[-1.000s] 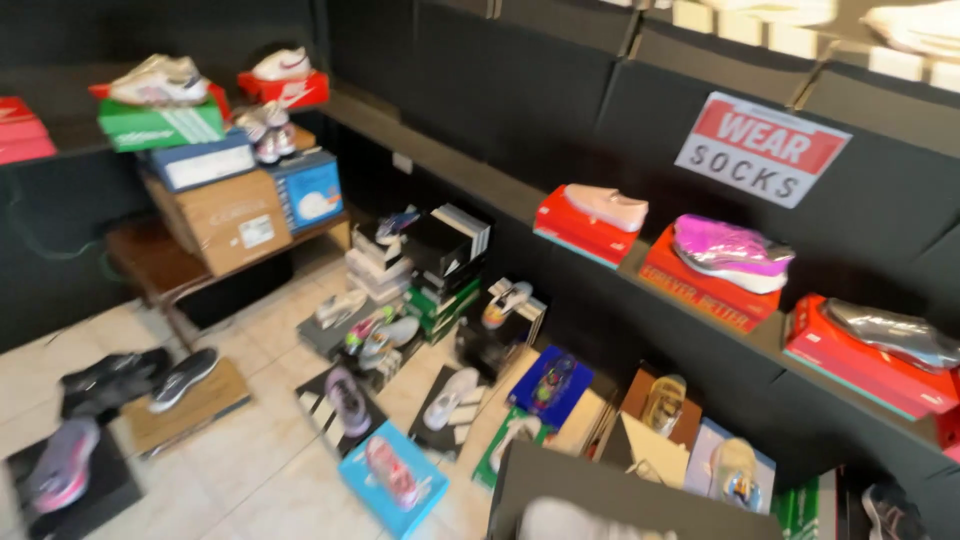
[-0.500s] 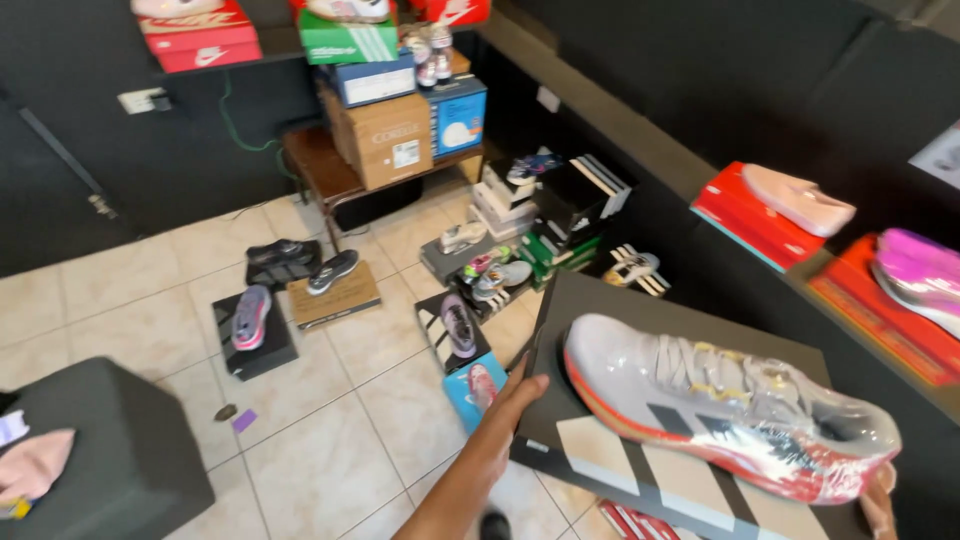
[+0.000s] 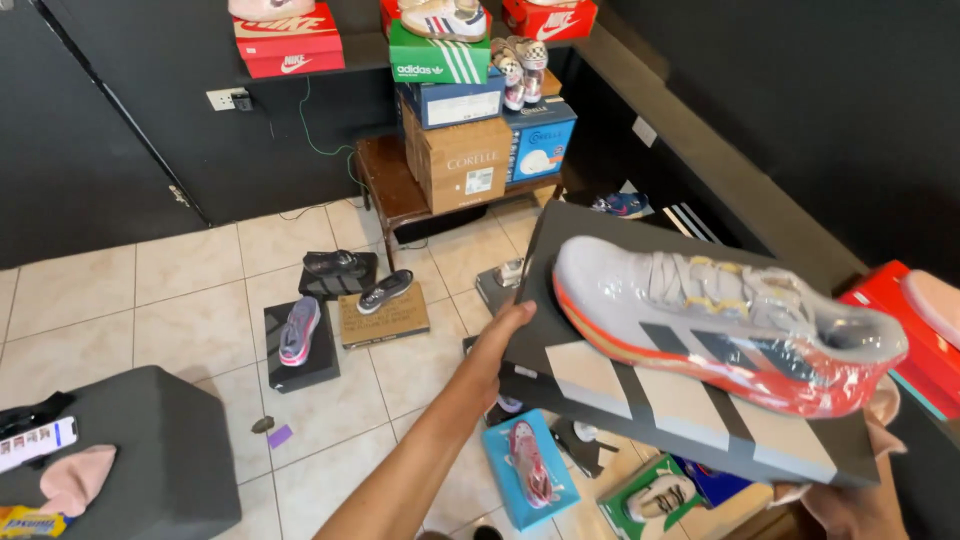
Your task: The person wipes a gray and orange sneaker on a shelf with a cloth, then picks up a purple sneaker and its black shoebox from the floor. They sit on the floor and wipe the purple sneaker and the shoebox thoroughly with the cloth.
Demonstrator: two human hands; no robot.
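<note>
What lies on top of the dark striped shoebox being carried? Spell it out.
On the dark shoebox lies one grey and orange sneaker wrapped in clear plastic. The left hand and right hand hold the box's ends. The closed lid hides what is inside the box.

Matt dark-grey cardboard with pale printed stripes on the shoe box [image 3: 640, 400]. Glossy, crinkled clear plastic film around the grey-and-orange sneaker [image 3: 720, 320], woven mesh and cloth laces beneath. Bare skin of the left hand [image 3: 500, 340] and right hand [image 3: 850, 505] against the card. Smooth, faintly shiny glazed tiles on the floor [image 3: 180, 290]. Rough brown corrugated card on the carton [image 3: 455, 165]. Dark wood on the small table [image 3: 385, 185].
</note>
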